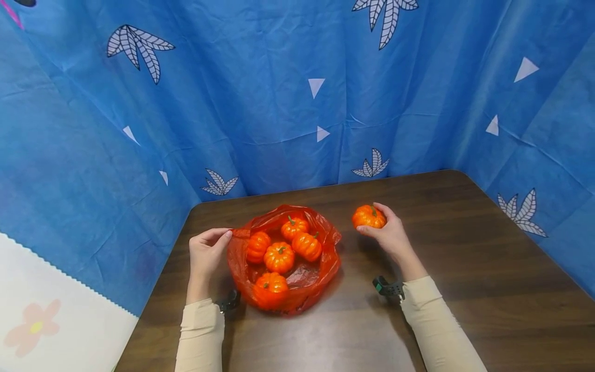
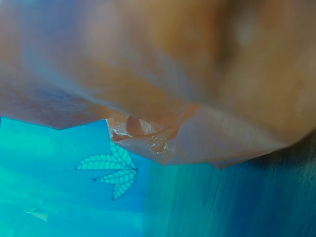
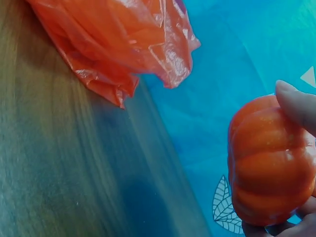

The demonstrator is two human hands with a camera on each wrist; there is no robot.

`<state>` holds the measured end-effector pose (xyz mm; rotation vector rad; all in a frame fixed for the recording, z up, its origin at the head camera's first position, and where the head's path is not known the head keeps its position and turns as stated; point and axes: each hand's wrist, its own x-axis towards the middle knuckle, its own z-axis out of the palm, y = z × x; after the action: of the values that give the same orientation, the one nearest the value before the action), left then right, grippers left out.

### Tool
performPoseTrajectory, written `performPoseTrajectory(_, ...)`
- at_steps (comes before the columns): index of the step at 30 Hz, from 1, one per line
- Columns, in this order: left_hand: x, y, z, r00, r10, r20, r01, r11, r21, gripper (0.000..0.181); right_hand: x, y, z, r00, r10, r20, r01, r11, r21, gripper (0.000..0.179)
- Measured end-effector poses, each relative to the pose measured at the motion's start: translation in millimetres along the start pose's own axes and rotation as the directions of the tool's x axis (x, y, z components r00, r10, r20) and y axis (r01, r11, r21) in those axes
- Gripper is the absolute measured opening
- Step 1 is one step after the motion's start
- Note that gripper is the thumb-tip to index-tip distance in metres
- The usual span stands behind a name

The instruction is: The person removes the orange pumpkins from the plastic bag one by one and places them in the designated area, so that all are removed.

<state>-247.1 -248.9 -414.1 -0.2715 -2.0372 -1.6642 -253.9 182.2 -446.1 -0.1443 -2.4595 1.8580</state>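
The red bag [image 1: 309,302] sits on the bench [image 1: 469,258] with its mouth spread wide, and five pumpkins [image 1: 279,257] lie inside, one against the near wall and the other four grouped toward its left and far side. At the bag's left rim, the left hand [image 1: 204,253] pinches the thin film between thumb and fingers, drawing that edge outward — probably because such limp plastic would sag inward if nothing held it. The left-wrist view is mostly blurred film, so the grip is clearest from the head. Right of the bag, well apart from its rim, the right hand [image 1: 389,230] grips another pumpkin [image 1: 364,217], thumb on one side and fingers on the other, clear of the bench. Holding it by its sides seems sensible: the shell looks smooth and rounded, and opposed fingers should stop it rolling free. Behind the bag hangs a blue curtain [image 1: 279,103] — it touches nothing in hand.
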Motion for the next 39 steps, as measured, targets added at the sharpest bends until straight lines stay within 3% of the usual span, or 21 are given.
performPoseTrajectory(19,0.1,-2.6,-1.2,1.0,0.025,0.006,-0.025,1.0,-0.008,0.011,6.2,19.1,2.8,0.998,0.069,-0.006,-0.07,0.993,-0.097,0.087)
performPoseTrajectory(29,0.5,-1.0,-1.2,1.0,0.021,0.01,-0.021,1.0,-0.014,0.012,8.2,23.7,6.0,0.99,0.119,-0.072,-0.125,0.988,-0.089,0.091)
performPoseTrajectory(39,1.0,-2.3,-1.0,0.999,0.031,0.013,-0.03,0.999,-0.015,0.011,8.1,26.6,7.9,0.99,0.108,-0.093,-0.122,0.98,-0.157,0.089)
